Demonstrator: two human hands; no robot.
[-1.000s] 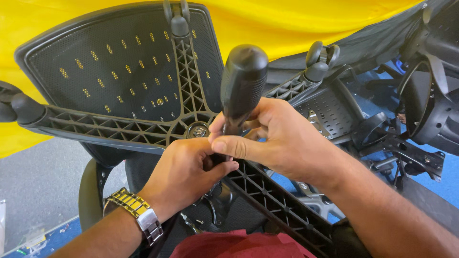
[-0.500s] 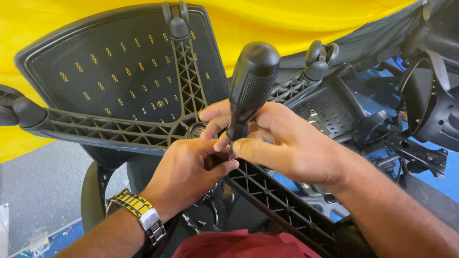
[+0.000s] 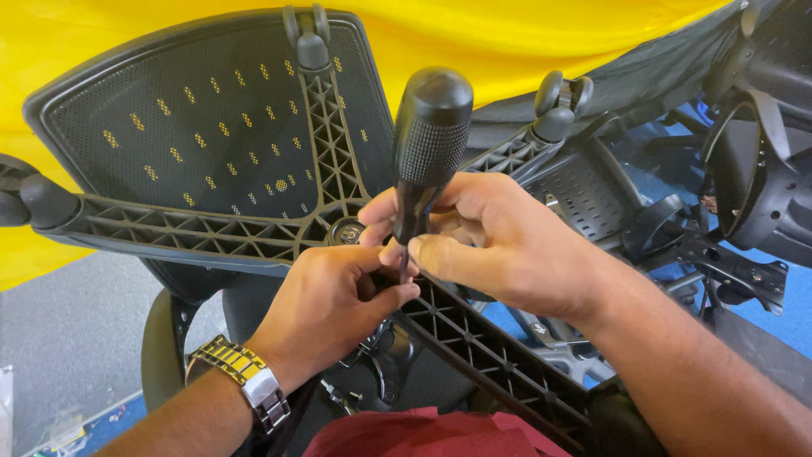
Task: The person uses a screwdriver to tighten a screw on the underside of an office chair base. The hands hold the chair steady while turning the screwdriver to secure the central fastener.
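Note:
A black screwdriver (image 3: 431, 135) with a knurled handle stands nearly upright at the centre. My right hand (image 3: 499, 241) grips its lower shaft between fingers and thumb. My left hand (image 3: 326, 309), with a metal watch on the wrist, is closed just below the tool tip, pinching something small that I cannot make out. Both hands sit over the hub of an upturned black star-shaped chair base (image 3: 254, 233), whose ribbed arms spread outward with casters (image 3: 306, 38) at their ends.
A black mesh chair panel (image 3: 194, 144) lies behind the base against a yellow cloth (image 3: 524, 38). More black chair parts (image 3: 753, 195) crowd the right side. Grey floor (image 3: 68, 338) shows at lower left. Dark red fabric (image 3: 423, 432) is at the bottom.
The screwdriver handle has tilted and shifted slightly right and up. Both hands stay at the hub, fingers adjusting around the shaft.

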